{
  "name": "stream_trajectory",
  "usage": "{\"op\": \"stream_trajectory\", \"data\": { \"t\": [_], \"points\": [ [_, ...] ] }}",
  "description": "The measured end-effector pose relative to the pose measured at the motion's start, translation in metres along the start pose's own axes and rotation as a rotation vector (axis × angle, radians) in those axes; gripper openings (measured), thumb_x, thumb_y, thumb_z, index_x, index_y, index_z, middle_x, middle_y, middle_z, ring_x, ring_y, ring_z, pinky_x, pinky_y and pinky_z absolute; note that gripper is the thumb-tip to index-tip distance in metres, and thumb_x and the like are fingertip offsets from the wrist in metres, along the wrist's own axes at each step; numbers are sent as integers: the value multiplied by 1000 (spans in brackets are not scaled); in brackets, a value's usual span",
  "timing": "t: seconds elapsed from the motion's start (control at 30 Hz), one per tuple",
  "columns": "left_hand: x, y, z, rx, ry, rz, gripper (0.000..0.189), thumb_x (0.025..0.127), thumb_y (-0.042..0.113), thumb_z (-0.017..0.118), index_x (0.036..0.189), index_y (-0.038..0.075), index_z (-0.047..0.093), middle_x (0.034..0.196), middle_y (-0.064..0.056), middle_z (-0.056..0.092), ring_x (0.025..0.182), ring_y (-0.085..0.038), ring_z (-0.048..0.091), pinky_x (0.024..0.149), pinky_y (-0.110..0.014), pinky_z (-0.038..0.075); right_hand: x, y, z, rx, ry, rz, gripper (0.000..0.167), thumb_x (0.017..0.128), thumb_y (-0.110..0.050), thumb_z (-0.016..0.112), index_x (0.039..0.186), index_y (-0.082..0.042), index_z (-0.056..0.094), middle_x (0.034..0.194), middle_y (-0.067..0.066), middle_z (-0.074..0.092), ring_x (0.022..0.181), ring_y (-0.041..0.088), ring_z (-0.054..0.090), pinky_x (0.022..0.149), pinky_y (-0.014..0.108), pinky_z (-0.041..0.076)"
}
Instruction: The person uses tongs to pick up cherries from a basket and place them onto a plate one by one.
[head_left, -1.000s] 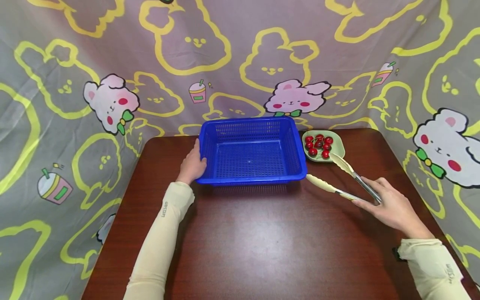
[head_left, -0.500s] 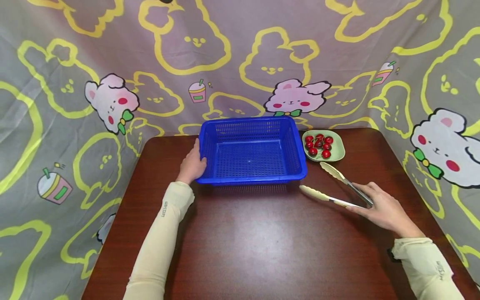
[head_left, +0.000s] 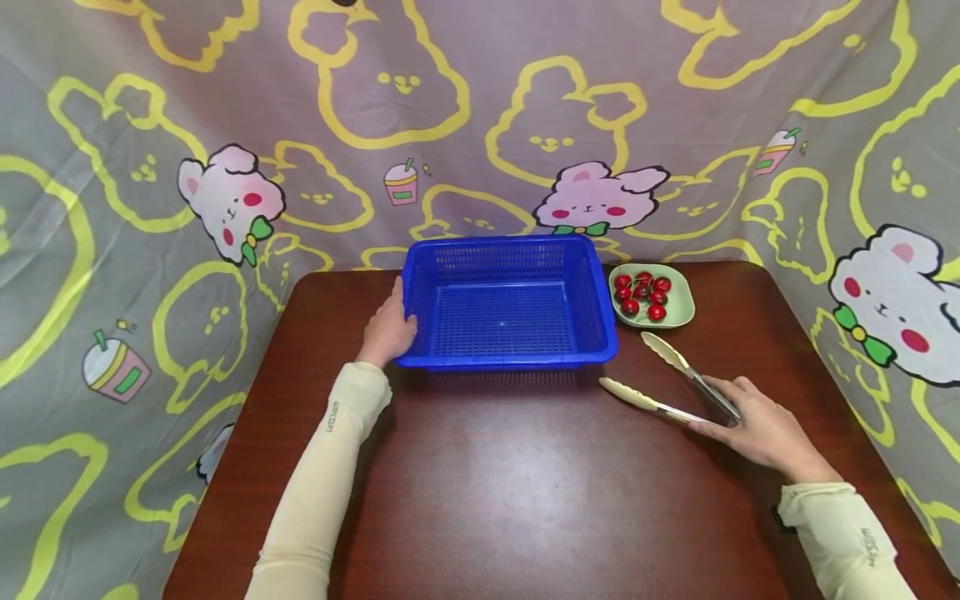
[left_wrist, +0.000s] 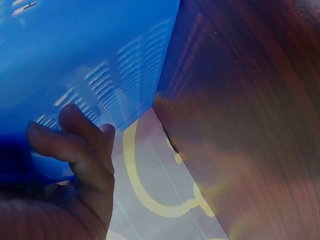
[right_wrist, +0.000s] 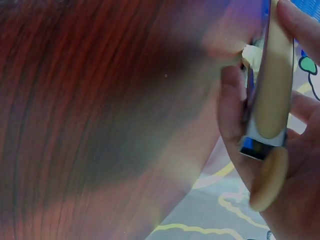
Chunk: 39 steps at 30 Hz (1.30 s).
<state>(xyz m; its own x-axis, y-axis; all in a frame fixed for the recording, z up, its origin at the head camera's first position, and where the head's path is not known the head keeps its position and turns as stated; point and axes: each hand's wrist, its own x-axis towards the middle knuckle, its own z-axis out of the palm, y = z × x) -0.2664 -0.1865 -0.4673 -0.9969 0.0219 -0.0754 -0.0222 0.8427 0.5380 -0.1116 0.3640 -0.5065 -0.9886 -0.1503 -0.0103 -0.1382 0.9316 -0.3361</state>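
My left hand (head_left: 387, 327) grips the left side of a blue plastic basket (head_left: 506, 361), its thumb at the rim. In the left wrist view, curled fingers (left_wrist: 90, 155) lie against the slotted outer wall. My right hand (head_left: 767, 429) holds a pair of tongs (head_left: 669, 353) with cream scalloped tips and metal arms. The arms are spread, with nothing between the tips. In the right wrist view, the tongs' handle end (right_wrist: 274, 85) lies between thumb and fingers. Several red cherries (head_left: 630, 307) lie on a pale green plate (head_left: 682, 305), just beyond the tongs' tips.
The basket and the plate stand side by side near the back edge of a dark brown wooden table (head_left: 480, 500). A grey curtain (head_left: 465, 100) with yellow outlines and rabbit prints rises behind the table and along both sides.
The right hand has drawn the tongs back from the plate, toward the front and slightly left. Their tips no longer overlap the plate. The left hand stays at the basket.
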Motion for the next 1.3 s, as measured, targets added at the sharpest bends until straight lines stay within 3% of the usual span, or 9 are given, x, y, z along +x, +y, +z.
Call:
{"op": "stream_trajectory", "data": {
  "t": [0.27, 0.43, 0.6, 1.1, 1.3],
  "points": [
    [0, 0, 2, -2, 5, -3, 79, 105, 19, 49, 168, 11, 1, 167, -22, 31, 143, -50, 44, 114, -66, 37, 1, 0, 2, -95, -23, 4, 89, 81, -65, 78, 142, -5, 55, 96, 5, 57, 73, 16, 51, 57, 35, 38],
    [0, 0, 2, 2, 10, -2, 79, 105, 20, 49, 168, 11, 2, 166, -23, 31, 142, -50, 45, 113, -66, 38, 1, 1, 4, -117, -27, -5, 90, 79, -62, 81, 141, -1, 56, 97, 8, 61, 80, 21, 57, 57, 39, 44],
    [1, -1, 2, 7, 18, 3, 79, 104, 19, 49, 167, 10, 3, 165, -24, 33, 141, -50, 45, 113, -66, 38, 2, 2, 6, -124, -11, -19, 89, 78, -61, 82, 139, -1, 57, 103, 13, 65, 92, 30, 62, 63, 50, 51],
    [1, -5, -1, 32, 16, 7, 78, 105, 21, 49, 167, 7, 4, 166, -24, 32, 141, -50, 45, 113, -66, 38, 6, -2, 6, -105, -49, -4, 92, 78, -59, 83, 141, 2, 55, 101, 16, 63, 87, 31, 62, 63, 51, 50],
    [1, -6, -3, 50, 6, 12, 79, 106, 33, 50, 167, 8, 6, 167, -24, 30, 148, -47, 38, 115, -67, 34, 6, -4, 5, -99, -57, 2, 99, 77, -63, 83, 145, 0, 51, 111, 20, 60, 90, 33, 62, 63, 53, 50]
  ]
}}
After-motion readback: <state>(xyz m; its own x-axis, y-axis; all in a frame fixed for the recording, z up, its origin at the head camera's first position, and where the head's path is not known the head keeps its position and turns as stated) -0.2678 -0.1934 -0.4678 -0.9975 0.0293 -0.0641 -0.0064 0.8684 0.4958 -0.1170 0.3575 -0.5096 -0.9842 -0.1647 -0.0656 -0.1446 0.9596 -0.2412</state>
